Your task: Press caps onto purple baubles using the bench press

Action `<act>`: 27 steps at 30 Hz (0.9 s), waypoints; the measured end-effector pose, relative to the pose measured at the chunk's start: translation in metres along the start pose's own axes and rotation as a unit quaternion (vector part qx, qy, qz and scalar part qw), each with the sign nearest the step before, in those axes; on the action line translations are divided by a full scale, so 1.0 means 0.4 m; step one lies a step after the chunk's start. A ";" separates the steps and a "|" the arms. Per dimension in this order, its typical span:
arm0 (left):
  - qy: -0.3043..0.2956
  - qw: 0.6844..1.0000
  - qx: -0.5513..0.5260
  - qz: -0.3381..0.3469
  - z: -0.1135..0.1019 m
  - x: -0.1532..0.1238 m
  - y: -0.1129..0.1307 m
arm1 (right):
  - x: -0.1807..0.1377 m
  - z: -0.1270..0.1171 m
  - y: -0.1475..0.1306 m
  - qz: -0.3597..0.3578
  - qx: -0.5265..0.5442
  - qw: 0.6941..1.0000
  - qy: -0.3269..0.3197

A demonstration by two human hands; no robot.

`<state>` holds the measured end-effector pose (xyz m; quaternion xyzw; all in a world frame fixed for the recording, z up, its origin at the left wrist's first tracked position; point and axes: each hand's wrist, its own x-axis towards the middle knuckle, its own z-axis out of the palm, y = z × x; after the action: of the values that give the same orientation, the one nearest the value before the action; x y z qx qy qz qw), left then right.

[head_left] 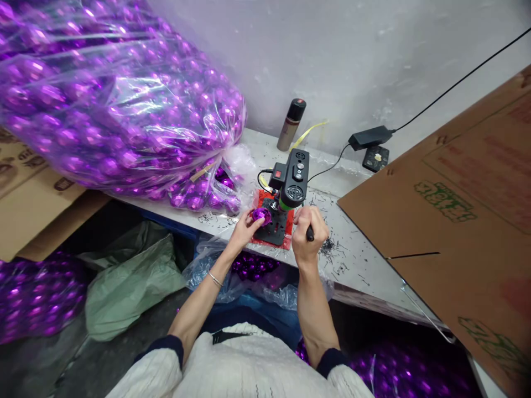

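My left hand [245, 228] pinches a shiny purple ball ornament [262, 216] between thumb and fingers, close to the front of a small bench machine [295, 179]. The machine has a black vented head, a red switch and a green ring, like a small drill press. Its black base plate [271, 236] sits on a red sheet [287, 241]. On the machine's right side my right hand [307, 229] is closed around a black lever handle [310, 233]. Whether the ball touches the machine's tool is hard to see.
A large clear bag of purple balls [136, 105] fills the back left. A spray can [291, 126] and a power adapter [370, 137] stand behind the machine. A big cardboard box [448, 221] borders the right. Dark shavings litter the white table [352, 257].
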<state>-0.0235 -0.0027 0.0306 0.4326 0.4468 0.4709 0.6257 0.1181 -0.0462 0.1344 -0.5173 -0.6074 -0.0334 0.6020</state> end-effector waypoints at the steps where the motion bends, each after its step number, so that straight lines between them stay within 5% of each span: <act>1: 0.002 0.999 0.050 0.020 0.006 0.005 -0.007 | 0.002 -0.001 -0.001 -0.001 -0.002 1.000 -0.002; 5: -0.014 0.952 0.286 0.107 0.019 0.013 -0.011 | -0.006 -0.001 0.003 -0.010 0.000 1.000 -0.003; 9: -0.033 0.907 0.386 0.165 0.023 0.016 -0.012 | -0.018 -0.001 0.013 -0.024 -0.006 1.000 -0.004; 18: -0.045 0.866 0.435 0.242 0.040 0.032 -0.054 | -0.027 0.000 0.016 -0.033 -0.015 0.999 0.002; 27: -0.054 0.903 0.330 0.271 0.041 0.047 -0.104 | -0.046 -0.003 0.022 -0.053 -0.034 0.998 -0.010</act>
<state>0.0038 0.0060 -0.0084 0.7435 0.4081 0.4235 0.3183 0.1201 -0.0535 0.1155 -0.5046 -0.6384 -0.0811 0.5755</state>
